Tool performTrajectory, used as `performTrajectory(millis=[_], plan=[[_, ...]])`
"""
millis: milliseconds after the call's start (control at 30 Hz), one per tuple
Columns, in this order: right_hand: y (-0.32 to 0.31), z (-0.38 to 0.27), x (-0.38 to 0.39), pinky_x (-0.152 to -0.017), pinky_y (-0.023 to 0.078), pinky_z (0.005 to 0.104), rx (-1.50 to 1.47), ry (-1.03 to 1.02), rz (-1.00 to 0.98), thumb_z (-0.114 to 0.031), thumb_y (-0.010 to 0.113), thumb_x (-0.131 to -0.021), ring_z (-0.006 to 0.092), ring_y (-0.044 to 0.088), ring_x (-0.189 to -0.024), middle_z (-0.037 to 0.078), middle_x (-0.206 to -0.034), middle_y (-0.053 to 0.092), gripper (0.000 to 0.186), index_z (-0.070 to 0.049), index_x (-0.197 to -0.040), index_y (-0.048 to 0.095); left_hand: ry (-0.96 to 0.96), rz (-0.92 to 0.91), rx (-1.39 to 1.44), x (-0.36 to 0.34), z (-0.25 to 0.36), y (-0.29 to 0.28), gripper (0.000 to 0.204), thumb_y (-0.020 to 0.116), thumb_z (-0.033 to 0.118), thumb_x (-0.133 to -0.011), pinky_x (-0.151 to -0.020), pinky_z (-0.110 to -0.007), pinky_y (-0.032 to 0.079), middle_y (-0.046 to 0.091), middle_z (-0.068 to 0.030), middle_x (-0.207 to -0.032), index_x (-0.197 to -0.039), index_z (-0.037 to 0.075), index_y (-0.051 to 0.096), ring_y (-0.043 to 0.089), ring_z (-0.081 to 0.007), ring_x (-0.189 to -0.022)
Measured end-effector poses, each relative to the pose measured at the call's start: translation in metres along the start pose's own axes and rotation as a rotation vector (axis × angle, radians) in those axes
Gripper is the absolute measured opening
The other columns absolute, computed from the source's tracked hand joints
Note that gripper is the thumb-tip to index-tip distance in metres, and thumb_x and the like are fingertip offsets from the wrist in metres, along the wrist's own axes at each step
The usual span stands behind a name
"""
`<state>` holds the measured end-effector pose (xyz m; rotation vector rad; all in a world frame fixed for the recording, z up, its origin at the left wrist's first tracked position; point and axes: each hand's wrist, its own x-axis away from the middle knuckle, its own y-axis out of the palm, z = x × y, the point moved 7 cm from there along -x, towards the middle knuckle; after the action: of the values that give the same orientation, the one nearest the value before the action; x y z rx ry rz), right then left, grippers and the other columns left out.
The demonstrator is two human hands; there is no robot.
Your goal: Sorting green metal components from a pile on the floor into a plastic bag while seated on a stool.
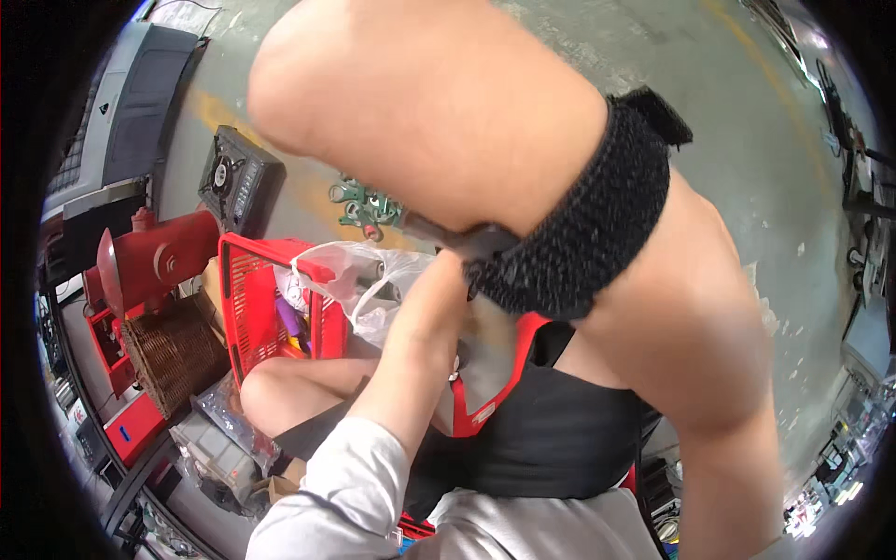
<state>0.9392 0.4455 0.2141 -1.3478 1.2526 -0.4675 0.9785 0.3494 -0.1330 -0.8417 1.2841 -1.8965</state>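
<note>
My right arm (719,327) rises from the lower right and bends close in front of the view. A black fuzzy strap (597,224) with small dark devices wraps around it. Beyond the strap, bare blurred skin (420,103) fills the top middle, and no fingers can be made out. From the lower middle, my left forearm (415,364), in a pushed-up whitish sleeve (350,476), reaches forward under the right arm, which hides the left hand. Nearest to it are a thin white plastic bag (373,280) and a red slotted basket (245,308) with a purple item (287,317) inside.
On the floor ahead lie green metal parts (359,203) and a portable gas stove (233,177). At left stand a red hydrant-shaped object (163,257), a brown wicker basket (173,350) and a grey case (140,98). My bent knee (280,397) is beside the red basket.
</note>
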Motion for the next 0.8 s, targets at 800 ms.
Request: performTrajectory(millis=[800], plan=[[0.016,-0.059,-0.022,-0.07,0.061,0.0445,-0.032,-0.082,-0.036,-0.015,0.081,-0.071,0.0303,0.078,-0.085,0.011,-0.091,0.079,0.022,-0.01,-0.093,0.083,-0.087,-0.394,-0.005,0.041,-0.119,-0.109,0.032,0.068,0.03,-0.08,-0.086,-0.05,0.061,0.076,-0.0232,-0.096,-0.099,0.007,0.08,0.075,-0.0424,-0.095]])
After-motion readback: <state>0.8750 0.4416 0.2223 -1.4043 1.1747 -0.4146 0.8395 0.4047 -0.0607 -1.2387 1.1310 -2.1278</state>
